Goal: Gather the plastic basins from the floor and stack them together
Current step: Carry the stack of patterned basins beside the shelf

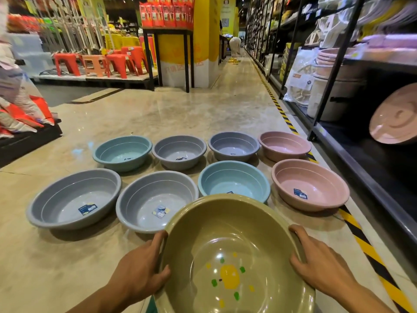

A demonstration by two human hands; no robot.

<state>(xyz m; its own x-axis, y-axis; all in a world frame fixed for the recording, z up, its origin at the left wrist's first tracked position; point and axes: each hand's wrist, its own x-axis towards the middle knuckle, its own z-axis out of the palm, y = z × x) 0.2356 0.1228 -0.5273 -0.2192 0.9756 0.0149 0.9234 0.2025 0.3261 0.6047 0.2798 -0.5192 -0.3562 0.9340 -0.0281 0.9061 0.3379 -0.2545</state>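
**A:** Fig. 1: how are your hands posed?
**B:** Your left hand (140,269) and right hand (320,267) grip opposite rims of the olive basin (225,227), which is nearest you.
**A:** Contents?
**B:** Only a yellow-and-green print on its bottom. Beyond it, on the floor (158,114), stand two rows of four: grey basins (67,190), teal basins (234,175), pink basins (310,175).
**A:** Labels?
**B:** Blue stickers (87,209), unreadable.
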